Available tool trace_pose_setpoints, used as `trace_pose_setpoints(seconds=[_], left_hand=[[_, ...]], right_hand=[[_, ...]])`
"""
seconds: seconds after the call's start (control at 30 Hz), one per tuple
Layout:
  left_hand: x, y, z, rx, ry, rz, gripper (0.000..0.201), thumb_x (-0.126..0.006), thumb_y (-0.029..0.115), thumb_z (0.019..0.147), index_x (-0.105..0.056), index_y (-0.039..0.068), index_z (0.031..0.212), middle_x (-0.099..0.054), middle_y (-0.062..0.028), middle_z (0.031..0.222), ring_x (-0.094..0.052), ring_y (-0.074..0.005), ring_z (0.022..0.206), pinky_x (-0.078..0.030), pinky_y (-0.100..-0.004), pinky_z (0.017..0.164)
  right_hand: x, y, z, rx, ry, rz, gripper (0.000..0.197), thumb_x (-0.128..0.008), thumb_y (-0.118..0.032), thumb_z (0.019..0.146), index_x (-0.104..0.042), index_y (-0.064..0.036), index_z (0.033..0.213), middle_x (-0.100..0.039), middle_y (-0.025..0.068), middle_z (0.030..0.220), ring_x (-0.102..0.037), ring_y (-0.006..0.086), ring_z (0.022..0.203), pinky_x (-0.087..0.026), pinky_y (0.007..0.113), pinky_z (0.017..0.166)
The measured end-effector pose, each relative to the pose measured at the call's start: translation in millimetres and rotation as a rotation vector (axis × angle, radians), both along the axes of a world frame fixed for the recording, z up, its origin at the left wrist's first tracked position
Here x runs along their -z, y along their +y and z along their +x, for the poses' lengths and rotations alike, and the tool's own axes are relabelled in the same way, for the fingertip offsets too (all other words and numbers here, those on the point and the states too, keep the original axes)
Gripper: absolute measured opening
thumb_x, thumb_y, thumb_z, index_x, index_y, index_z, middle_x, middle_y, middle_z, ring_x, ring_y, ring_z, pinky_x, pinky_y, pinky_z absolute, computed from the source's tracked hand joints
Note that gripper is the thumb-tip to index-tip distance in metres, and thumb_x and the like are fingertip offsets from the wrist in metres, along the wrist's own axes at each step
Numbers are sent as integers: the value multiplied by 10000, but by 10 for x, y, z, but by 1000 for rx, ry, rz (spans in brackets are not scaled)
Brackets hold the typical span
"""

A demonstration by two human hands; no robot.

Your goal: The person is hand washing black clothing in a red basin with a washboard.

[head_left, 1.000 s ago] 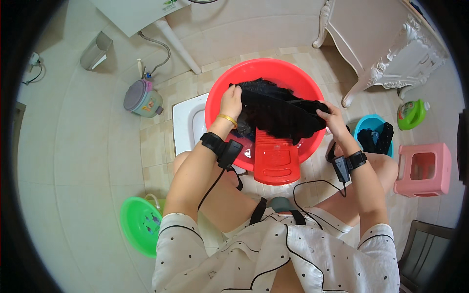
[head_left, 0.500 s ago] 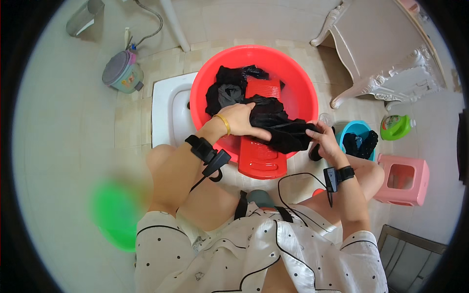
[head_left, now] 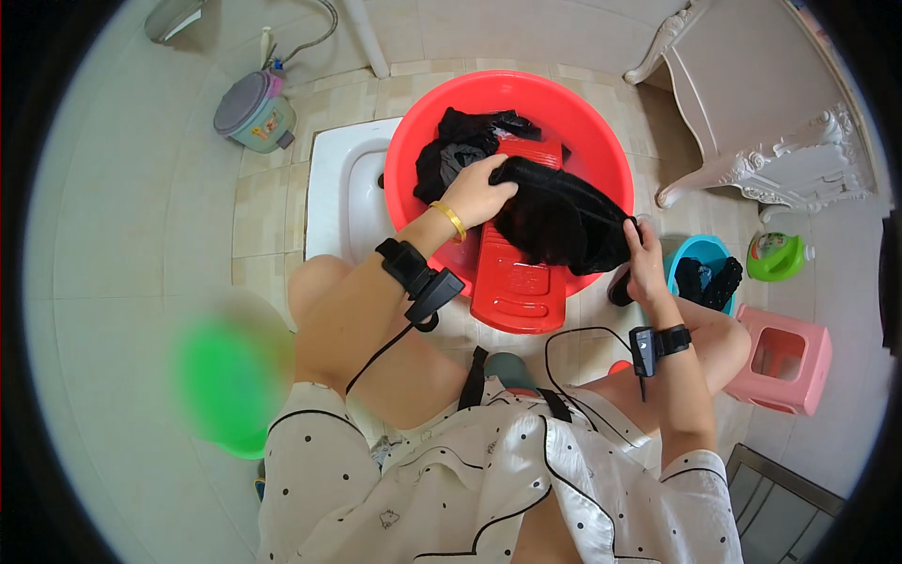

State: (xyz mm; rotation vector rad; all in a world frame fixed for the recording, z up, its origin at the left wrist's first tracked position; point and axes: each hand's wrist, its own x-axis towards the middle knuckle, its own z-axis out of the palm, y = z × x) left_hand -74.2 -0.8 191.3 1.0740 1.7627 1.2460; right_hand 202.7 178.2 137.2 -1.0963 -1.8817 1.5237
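One black garment point(head_left: 564, 221) spans the gap between the left hand point(head_left: 481, 193), which pinches its upper edge, and the right hand point(head_left: 646, 263), which pinches its opposite end. Under it, right of the left hand, a red washboard point(head_left: 520, 299) leans in a red basin point(head_left: 599, 127). Spreading seems the step; next, shifting it would call for firm grips.

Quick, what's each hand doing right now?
Left hand: closed, holding the black garment by its upper-left edge.
Right hand: closed, holding the same garment by its right end.

hands point(head_left: 477, 195) point(head_left: 645, 267): 2; held garment point(head_left: 559, 221): 1; washboard point(head_left: 519, 299): 1; bottle point(head_left: 778, 257): 1
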Motion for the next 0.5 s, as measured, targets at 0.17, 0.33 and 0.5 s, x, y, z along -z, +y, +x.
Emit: trace_pose_setpoints(seconds=[0.17, 0.33, 0.5], left_hand=[[-27, 77, 4, -231, -462, 180, 192, -535, 68, 753, -575, -30, 913, -556, -21, 726, -507, -100, 659, -422, -259, 611], [-30, 69, -161, -280, -526, 170, 93, -537, 59, 723, -585, 7, 784, -522, -8, 674, -483, -99, 616, -385, -255, 569], [12, 29, -227, -307, -359, -9, 192, -559, 133, 705, -624, 1, 828, -541, -33, 677, -498, -120, 573, -386, -274, 522]], right_hand=[[-467, -610, -474, -425, -276, 677, 737, -795, -407, 671, -490, -51, 1240, -600, 172, 1145, -605, 303, 1032, -462, 354, 900], [-383, -482, -491, -519, -510, 542, 371, -683, -250, 720, -621, -60, 1033, -646, 193, 924, -648, 325, 835, -506, 380, 751], [-479, -204, -530, -127, 164, -356, 256, -466, -144, 899, -566, -7, 1091, -615, 81, 1018, -567, 177, 999, -435, 293, 880]])
